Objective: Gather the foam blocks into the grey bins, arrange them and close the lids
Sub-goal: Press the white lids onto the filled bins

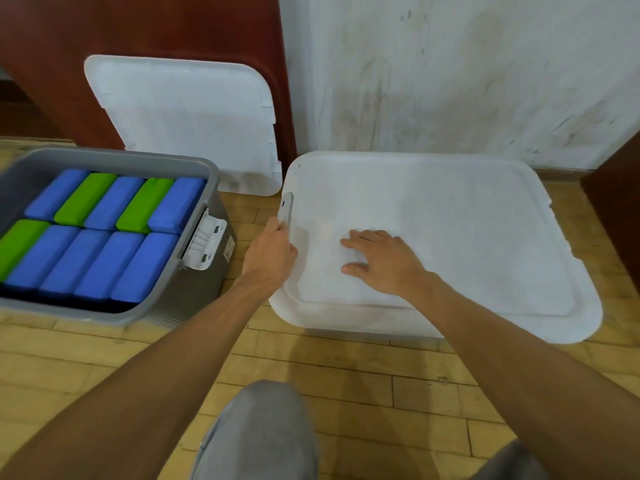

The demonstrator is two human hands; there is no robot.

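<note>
Head view. Pale wood-plank floor (346,375), stained white wall (450,81) behind, red-brown wooden panel (156,26) at back left.

On the floor at left: open grey bin (204,292), packed with two rows of foam blocks standing side by side. Back row blue, green, blue, green, blue; front row one green block (20,240), then four blue blocks (104,261). White clip (204,244) hanging on that bin's right wall. Spare white lid (187,123) propped upright against the panel, just behind the open bin.

On the floor at right: second bin almost wholly hidden under its big white lid (450,237), lid lying flat on top.

Left hand (273,251) at the big lid's left edge, fingers curled round the side latch (286,211), gripping it. Right hand (377,261) flat on the lid top near the left hand, fingers straight and spread, palm down, pressing, holding nothing.

Grey-trousered knee (263,427) at bottom centre.
</note>
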